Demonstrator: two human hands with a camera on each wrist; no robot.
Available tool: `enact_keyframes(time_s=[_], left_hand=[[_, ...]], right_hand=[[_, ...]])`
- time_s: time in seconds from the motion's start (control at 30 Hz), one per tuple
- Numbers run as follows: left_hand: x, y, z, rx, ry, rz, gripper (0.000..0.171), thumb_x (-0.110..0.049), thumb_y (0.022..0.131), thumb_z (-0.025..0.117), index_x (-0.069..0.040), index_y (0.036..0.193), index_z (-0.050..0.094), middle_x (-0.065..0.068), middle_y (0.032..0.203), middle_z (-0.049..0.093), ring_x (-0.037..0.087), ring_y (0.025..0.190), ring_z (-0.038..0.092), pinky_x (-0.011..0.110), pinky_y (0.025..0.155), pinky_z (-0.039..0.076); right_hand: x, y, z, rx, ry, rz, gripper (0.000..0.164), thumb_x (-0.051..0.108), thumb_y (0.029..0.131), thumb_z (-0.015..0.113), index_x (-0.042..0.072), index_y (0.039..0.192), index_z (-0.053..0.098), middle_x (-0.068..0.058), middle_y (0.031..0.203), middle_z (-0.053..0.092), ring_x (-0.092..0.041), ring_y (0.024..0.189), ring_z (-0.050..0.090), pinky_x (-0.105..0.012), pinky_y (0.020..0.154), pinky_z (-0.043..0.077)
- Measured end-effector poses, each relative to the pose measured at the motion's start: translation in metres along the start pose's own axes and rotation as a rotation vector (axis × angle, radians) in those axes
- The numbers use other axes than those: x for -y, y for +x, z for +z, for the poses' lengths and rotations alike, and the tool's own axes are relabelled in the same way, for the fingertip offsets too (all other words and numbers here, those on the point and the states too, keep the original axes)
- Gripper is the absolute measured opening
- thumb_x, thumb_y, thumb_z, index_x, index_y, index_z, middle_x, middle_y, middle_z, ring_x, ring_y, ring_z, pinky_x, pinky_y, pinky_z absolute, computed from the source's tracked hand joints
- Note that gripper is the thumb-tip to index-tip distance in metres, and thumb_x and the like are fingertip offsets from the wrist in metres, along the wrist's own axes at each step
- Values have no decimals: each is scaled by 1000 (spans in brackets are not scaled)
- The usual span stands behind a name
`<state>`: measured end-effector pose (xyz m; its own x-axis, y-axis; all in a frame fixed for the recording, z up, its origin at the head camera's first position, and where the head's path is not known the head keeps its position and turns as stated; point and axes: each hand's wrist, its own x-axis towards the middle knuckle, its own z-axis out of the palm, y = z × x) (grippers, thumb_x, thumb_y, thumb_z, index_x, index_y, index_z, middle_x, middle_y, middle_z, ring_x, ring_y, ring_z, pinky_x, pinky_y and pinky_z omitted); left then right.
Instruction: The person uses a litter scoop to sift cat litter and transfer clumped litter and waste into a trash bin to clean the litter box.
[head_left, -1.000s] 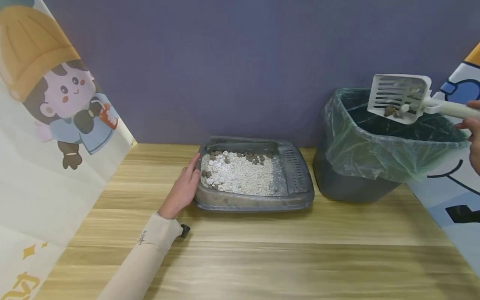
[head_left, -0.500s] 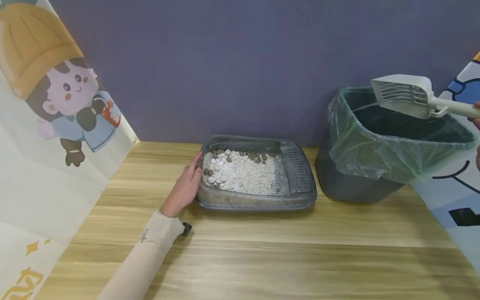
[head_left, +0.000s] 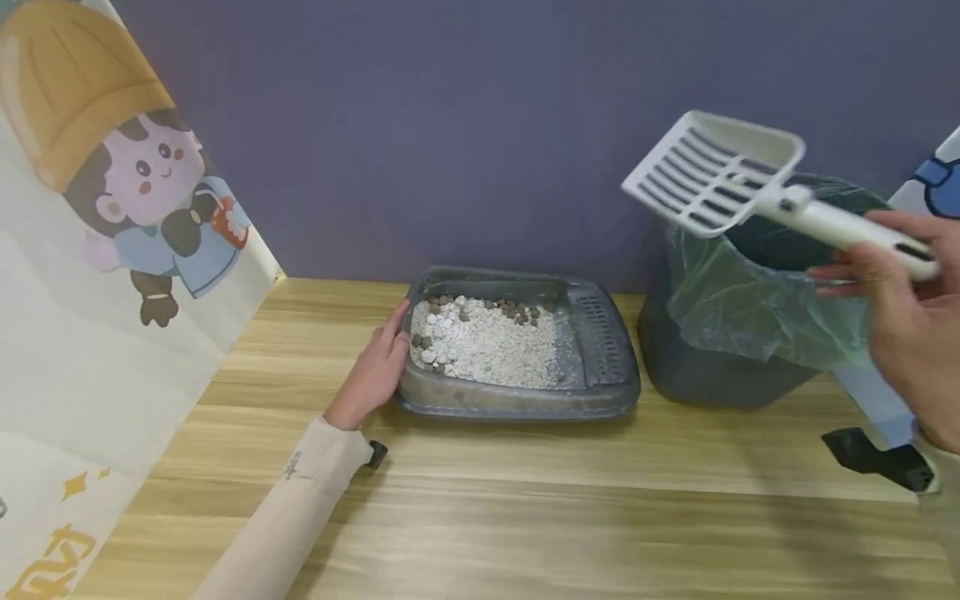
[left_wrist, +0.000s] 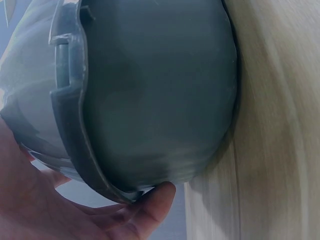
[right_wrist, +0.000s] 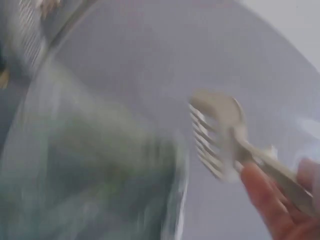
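A grey litter box [head_left: 517, 404] holds pale litter with brown and white lumps mostly along its back and left. At its left end my left hand [head_left: 371, 371] grips the rim; in the left wrist view fingers [left_wrist: 157, 200] curl at the box's edge [left_wrist: 75, 115]. My right hand [head_left: 918, 317] holds a white slotted litter scoop [head_left: 708, 167] by its handle, raised near the back wall. No lumps show on its slotted blade. Blurred in the right wrist view, the scoop [right_wrist: 220, 117] stands out against the wall.
Right of the litter box stands a grey bin [head_left: 720, 375] lined with a translucent green bag [head_left: 772, 321], partly behind the scoop and right hand. A wooden tabletop [head_left: 525, 500] lies beneath, with a purple-grey wall [head_left: 450, 125] behind. Printed cartoon panels [head_left: 75, 375] flank the sides.
Lumps lay on the scoop over the bin; it then tipped over and now shows none. My right hand has swung the scoop left and come into fuller view. My left hand stays put.
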<state>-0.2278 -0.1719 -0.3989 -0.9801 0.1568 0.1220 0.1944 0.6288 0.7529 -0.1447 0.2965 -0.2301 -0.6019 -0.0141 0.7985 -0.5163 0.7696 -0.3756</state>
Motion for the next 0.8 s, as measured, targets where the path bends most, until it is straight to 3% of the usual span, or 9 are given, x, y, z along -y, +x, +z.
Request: enact_keyframes(time_s=[0.07, 0.17, 0.27, 0.4, 0.57, 0.8], left_hand=[[0, 1, 0, 0, 2, 0, 52, -44, 101, 21, -38, 151, 9, 18, 151, 23, 44, 130, 30, 65, 100, 24], [0, 2, 0, -1, 2, 4, 52, -42, 102, 22, -38, 152, 9, 21, 149, 26, 44, 129, 33, 64, 99, 26], [0, 3, 0, -8, 0, 12, 52, -40, 102, 23, -36, 152, 11, 23, 148, 28, 43, 128, 35, 63, 99, 28], [-2, 3, 1, -9, -2, 18, 52, -38, 102, 24, -33, 153, 11, 23, 147, 28, 42, 129, 34, 62, 100, 28], [-2, 1, 2, -10, 6, 14, 52, -37, 102, 23, -33, 153, 11, 22, 148, 27, 42, 129, 33, 62, 100, 27], [-3, 1, 4, -11, 12, 9, 52, -38, 102, 22, -34, 152, 10, 21, 148, 27, 42, 128, 35, 61, 100, 28]], right_hand=[[18, -2, 15, 151, -89, -35, 34, 1, 93, 57, 1, 126, 56, -2, 89, 67, 14, 72, 55, -5, 56, 41], [27, -6, 43, 409, -156, -107, 33, 6, 89, 64, 5, 122, 60, -9, 77, 67, 8, 62, 56, -11, 47, 41], [22, -10, 75, 628, -67, -81, 28, 14, 91, 63, 10, 119, 60, 5, 72, 63, -3, 58, 57, -21, 50, 46], [8, -13, 109, 856, 11, -2, 30, 25, 97, 54, 9, 122, 58, 6, 68, 58, -7, 57, 55, -27, 52, 48], [-2, -13, 137, 1035, 80, 80, 34, 29, 97, 53, 7, 123, 57, 1, 66, 58, -16, 52, 53, -30, 46, 44], [5, -25, 171, 1166, 64, 62, 30, 27, 94, 59, 11, 118, 64, 1, 61, 55, -11, 41, 36, -28, 42, 34]])
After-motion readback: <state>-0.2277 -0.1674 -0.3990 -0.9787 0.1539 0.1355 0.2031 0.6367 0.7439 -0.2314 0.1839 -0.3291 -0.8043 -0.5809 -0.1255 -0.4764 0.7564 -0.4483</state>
